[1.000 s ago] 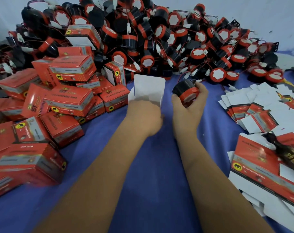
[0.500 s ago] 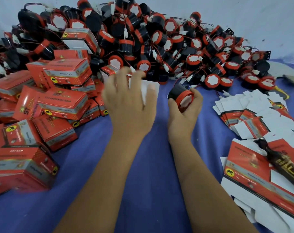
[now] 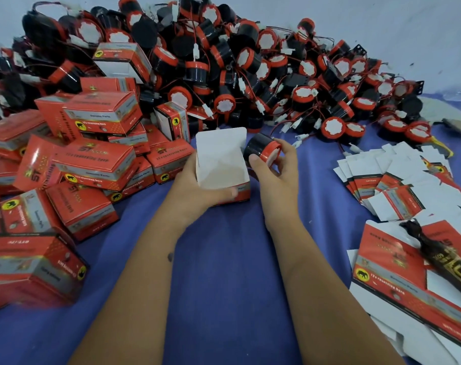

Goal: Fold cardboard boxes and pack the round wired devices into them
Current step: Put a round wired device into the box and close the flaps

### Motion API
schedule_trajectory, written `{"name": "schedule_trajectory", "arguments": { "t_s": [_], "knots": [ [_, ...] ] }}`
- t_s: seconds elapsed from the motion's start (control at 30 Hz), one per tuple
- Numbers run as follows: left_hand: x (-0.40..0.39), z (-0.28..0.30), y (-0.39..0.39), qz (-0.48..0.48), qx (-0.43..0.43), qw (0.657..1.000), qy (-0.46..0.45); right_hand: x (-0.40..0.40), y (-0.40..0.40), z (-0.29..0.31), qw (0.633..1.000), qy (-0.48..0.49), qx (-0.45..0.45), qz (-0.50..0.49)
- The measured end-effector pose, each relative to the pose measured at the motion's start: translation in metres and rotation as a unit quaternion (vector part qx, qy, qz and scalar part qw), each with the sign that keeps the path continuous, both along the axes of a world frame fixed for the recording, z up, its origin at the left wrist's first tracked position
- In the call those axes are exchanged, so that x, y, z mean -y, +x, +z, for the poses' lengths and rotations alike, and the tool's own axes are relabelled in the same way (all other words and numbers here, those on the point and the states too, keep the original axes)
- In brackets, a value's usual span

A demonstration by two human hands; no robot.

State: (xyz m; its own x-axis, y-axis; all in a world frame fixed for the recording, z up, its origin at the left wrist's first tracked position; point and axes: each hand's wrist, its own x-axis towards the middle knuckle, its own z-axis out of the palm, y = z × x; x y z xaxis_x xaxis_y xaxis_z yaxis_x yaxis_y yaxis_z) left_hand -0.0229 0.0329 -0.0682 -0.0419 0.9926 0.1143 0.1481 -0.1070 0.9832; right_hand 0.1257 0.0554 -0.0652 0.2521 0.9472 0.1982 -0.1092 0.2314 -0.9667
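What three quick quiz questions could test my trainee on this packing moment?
1. True or false: the open box already holds a device.
2. Which hand grips the round device?
3. The flat unfolded boxes lie on which side of the blue cloth: A left, B right?

Key: 1 false, its inside shows bare white. 2 the right hand; the left hand holds the box. 3 B.

Left hand point(image 3: 195, 185) and right hand point(image 3: 272, 175) apparently curled, both gripping.
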Motion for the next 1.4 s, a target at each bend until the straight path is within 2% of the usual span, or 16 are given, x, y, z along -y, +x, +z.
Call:
{"name": "schedule_trajectory", "arguments": {
  "t_s": [0.1,0.17,0.23,0.3,0.4,0.5,0.57,0.67,0.77,0.93,1.07,1.13,1.2,1.27,1.33,1.4],
  "knots": [
    [-0.001,-0.002,-0.001,0.013,-0.062,0.998,0.013,0.0,-0.002,-0.001,0.994,0.03,0.05,-0.093],
    [-0.001,-0.002,0.001,0.036,-0.077,0.996,0.023,0.003,-0.001,0.001,0.973,0.1,0.092,-0.188],
    [0.0,-0.002,0.003,0.036,-0.086,0.995,0.03,0.005,0.001,0.001,0.943,0.175,0.153,-0.24],
    [0.001,-0.001,0.008,0.035,-0.094,0.994,0.033,0.008,0.001,0.001,0.909,0.238,0.241,-0.244],
    [-0.001,-0.002,0.012,0.051,-0.093,0.993,0.047,0.012,-0.007,0.002,0.868,0.299,0.357,-0.173],
    [-0.004,-0.004,0.012,0.062,-0.113,0.99,0.063,0.015,-0.02,0.0,0.842,0.287,0.443,-0.111],
    [-0.005,-0.006,0.01,0.064,-0.113,0.989,0.063,0.015,-0.019,0.0,0.839,0.255,0.474,-0.077],
    [-0.005,-0.007,0.008,0.064,-0.124,0.989,0.057,0.016,-0.014,0.0,0.845,0.236,0.478,-0.048],
    [-0.006,-0.008,0.009,0.06,-0.114,0.99,0.056,0.017,-0.016,0.003,0.846,0.237,0.475,-0.061],
    [-0.007,-0.011,0.008,0.069,-0.114,0.989,0.06,0.014,-0.018,0.0,0.793,0.233,0.549,-0.12],
    [-0.007,-0.01,0.012,0.085,-0.121,0.987,0.066,0.016,-0.021,-0.005,0.756,0.143,0.63,-0.108],
    [-0.007,-0.007,0.015,0.086,-0.105,0.987,0.08,0.016,-0.02,-0.005,0.781,0.157,0.597,-0.098],
    [-0.004,-0.003,0.017,0.081,-0.064,0.99,0.091,0.016,-0.019,-0.005,0.836,0.202,0.503,-0.084],
    [-0.002,0.002,0.018,0.075,0.021,0.994,0.071,0.015,-0.017,-0.003,0.887,0.224,0.39,-0.107],
    [-0.002,0.004,0.018,0.099,0.067,0.992,0.048,0.014,-0.014,0.002,0.941,0.167,0.259,-0.138],
    [-0.003,0.002,0.019,0.124,0.034,0.991,0.046,0.01,-0.009,0.007,0.986,0.062,0.11,-0.111]
  ]
}}
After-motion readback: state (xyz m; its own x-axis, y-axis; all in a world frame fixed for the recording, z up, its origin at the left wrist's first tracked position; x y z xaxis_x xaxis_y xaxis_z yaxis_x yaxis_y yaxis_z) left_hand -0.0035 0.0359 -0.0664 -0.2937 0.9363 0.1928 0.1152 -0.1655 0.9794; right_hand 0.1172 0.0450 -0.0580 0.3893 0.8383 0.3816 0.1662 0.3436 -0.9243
